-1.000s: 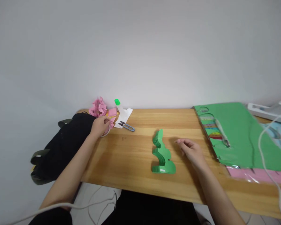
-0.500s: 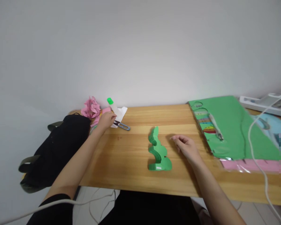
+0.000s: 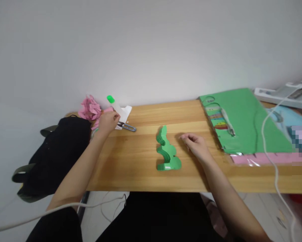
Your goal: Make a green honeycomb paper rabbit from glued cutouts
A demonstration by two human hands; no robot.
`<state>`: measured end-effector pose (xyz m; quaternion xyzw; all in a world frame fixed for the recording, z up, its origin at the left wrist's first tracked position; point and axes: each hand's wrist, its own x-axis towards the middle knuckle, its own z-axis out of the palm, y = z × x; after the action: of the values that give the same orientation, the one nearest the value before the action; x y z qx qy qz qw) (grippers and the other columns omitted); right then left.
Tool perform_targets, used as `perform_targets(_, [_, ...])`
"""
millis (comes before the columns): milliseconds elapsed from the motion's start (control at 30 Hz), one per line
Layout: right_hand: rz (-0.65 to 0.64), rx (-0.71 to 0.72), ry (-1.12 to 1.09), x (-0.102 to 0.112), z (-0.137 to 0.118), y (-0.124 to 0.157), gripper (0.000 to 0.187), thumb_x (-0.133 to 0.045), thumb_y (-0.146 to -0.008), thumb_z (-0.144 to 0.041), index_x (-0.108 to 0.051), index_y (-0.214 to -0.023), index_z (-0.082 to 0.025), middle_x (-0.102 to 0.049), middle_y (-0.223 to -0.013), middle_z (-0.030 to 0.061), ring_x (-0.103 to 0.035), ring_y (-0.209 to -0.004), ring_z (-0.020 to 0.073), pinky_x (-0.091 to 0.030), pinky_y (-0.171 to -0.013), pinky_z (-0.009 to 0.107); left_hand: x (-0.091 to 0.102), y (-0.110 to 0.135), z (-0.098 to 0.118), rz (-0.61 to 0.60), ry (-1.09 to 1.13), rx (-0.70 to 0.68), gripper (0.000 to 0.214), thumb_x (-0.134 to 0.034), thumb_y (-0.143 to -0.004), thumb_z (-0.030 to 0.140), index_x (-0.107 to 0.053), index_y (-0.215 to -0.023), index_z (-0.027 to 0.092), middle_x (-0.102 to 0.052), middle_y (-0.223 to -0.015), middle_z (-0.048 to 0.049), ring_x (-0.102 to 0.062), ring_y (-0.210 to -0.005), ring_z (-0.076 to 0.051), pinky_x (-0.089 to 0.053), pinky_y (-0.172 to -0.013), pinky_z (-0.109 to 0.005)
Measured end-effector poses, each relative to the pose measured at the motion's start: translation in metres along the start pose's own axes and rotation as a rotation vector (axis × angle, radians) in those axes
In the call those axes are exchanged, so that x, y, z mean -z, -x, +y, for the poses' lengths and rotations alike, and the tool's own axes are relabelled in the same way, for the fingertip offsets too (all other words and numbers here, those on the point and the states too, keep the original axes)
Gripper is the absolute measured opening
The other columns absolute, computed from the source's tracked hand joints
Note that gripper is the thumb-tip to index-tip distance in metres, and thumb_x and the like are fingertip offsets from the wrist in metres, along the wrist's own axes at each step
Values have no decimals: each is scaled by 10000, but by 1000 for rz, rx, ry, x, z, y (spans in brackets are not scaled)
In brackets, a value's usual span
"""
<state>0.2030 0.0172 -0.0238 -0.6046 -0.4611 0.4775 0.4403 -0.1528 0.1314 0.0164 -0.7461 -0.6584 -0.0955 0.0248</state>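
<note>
A stack of green paper cut-outs (image 3: 167, 151) with wavy edges lies in the middle of the wooden table (image 3: 140, 161). My right hand (image 3: 195, 144) rests on the table just right of it, fingers loosely curled, holding nothing. My left hand (image 3: 108, 121) reaches to the far left corner, its fingers closed near a glue bottle with a green cap (image 3: 114, 104) and small grey snips (image 3: 127, 126) on white paper (image 3: 125, 112). Whether it grips anything is hidden.
Pink paper scraps (image 3: 89, 109) lie at the far left corner beside a black bag (image 3: 55, 151). A green paper pack (image 3: 241, 119) over pink sheets (image 3: 261, 158) covers the right side. White cables (image 3: 271, 158) cross there.
My left hand has moved from the pink scraps rightward to the glue bottle and snips. My right hand has barely moved. The camera has tilted, shifting the scene left and up.
</note>
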Motion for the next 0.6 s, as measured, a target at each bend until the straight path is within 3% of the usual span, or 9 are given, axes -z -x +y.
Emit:
perform_targets(100, [7, -22, 19, 0, 1, 0, 340, -590, -642, -508, -640, -692, -176, -448, -451, -63, -351, -411, 87, -257, -423, 243, -1, 19, 26, -24, 55, -92, 225, -501, -867, 271, -697, -905, 168, -720, -922, -94, -650, -893, -237, -483, -827, -353])
perform_targets(233, [6, -19, 36, 0, 3, -1, 346, -576, -635, -501, -661, -708, -173, -486, -488, -47, -366, -431, 91, -268, -435, 246, -2, 48, 59, -91, 202, -348, 237, -485, -906, 291, -689, -889, 171, -701, -907, -91, -638, -911, -238, -494, -828, -372])
perform_targets(433, [-8, 22, 46, -1, 2, 1, 320, -572, -660, -487, -667, -702, -184, -528, -531, -23, -400, -471, 105, -289, -459, 247, -13, 70, 73, -82, 305, -450, 240, -467, -935, 267, -664, -855, 156, -680, -876, -104, -633, -840, -243, -521, -773, -407])
perform_targets(533, [-8, 20, 53, -1, 1, 0, 315, -585, -654, -486, -664, -699, -184, -568, -583, -7, -416, -497, 107, -299, -474, 248, -11, 83, 89, -74, 379, -516, 251, -502, -948, 373, -660, -912, 182, -680, -889, -84, -639, -843, -229, -540, -766, -392])
perform_targets(600, [-18, 23, 58, -1, 0, 0, 325, -587, -664, -496, -655, -696, -180, -575, -596, -3, -429, -512, 109, -311, -487, 250, -6, 96, 107, -98, 465, -649, 285, -551, -924, 456, -646, -1009, 201, -682, -950, -78, -647, -883, -211, -552, -776, -361])
